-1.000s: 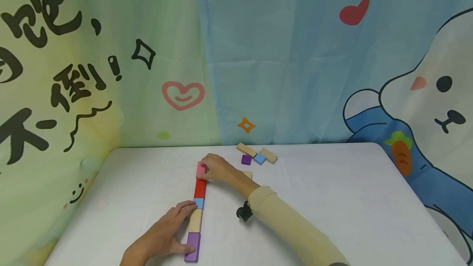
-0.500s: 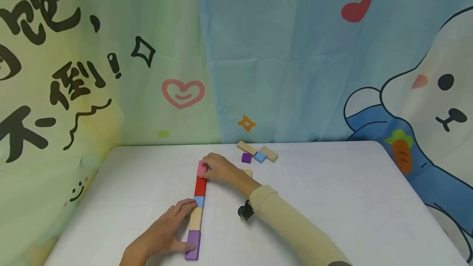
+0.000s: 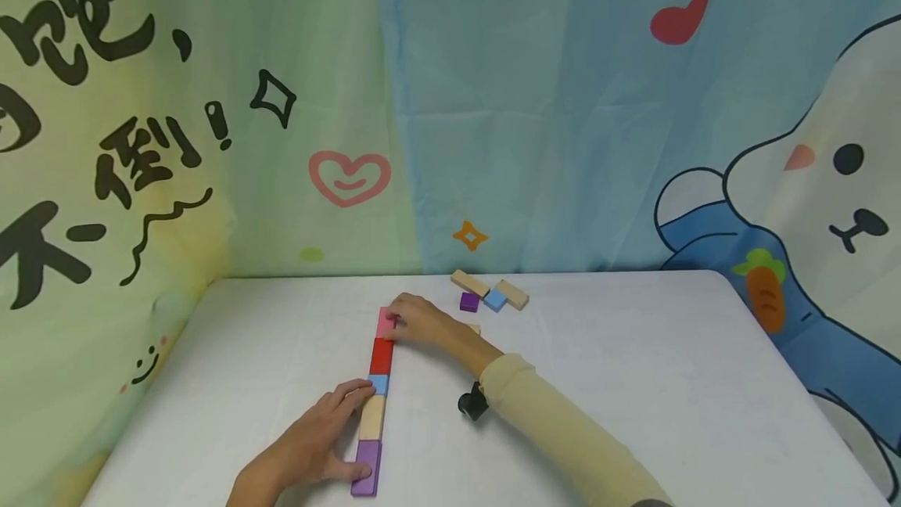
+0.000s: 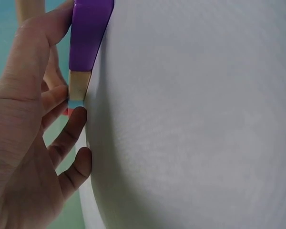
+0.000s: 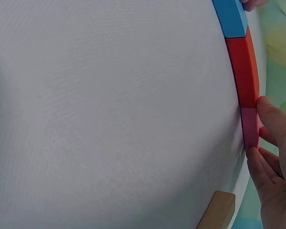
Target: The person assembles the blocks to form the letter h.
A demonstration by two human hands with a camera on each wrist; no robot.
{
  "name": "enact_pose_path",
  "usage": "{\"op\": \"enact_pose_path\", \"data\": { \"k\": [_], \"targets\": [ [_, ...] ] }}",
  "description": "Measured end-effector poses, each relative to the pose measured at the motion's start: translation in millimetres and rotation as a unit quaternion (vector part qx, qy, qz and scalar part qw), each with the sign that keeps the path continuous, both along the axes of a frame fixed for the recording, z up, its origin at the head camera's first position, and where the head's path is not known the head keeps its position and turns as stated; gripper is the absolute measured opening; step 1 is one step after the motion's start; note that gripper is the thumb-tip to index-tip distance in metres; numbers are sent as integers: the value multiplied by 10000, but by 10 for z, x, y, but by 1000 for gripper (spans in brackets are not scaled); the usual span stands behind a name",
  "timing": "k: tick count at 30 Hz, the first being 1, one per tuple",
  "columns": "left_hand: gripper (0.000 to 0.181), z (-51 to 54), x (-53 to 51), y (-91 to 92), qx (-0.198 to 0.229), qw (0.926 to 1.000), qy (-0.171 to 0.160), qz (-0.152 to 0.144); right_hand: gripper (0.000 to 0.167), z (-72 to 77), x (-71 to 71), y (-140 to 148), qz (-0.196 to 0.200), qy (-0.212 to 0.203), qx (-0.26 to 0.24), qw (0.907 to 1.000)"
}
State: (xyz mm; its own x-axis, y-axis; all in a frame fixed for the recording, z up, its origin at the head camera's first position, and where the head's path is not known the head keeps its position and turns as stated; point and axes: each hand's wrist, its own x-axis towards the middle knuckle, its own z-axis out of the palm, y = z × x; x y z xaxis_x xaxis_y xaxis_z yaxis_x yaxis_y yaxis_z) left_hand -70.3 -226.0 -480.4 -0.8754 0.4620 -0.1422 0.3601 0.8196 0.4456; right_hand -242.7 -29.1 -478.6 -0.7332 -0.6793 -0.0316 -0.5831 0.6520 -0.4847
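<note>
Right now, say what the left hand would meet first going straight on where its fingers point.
The left hand would probably meet the light-blue block, right at its fingertips; exact contact is unclear.

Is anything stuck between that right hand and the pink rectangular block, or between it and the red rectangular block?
Nothing visible: the right hand holds the pink rectangular block directly, and that block's end meets the red rectangular block with no visible gap.

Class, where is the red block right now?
In the head view, the red block lies left of centre, between the pink block and a light-blue block.
</note>
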Motion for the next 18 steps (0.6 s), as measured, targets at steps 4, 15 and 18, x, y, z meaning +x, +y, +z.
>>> {"op": "enact_pose_path", "data": {
  "k": [4,15,18],
  "targets": [
    [99,9,-5,6,5,10000,-85,9,33,-7,-1,18,90,42,-48,9999],
    [99,-21,0,2,-22,10000,45,-35,36,22,65,12,-124,-186,-150,9996],
    [99,-18,-2,0,-29,10000,74,-41,37,33,77,11,-143,-166,-156,9996]
  ]
}}
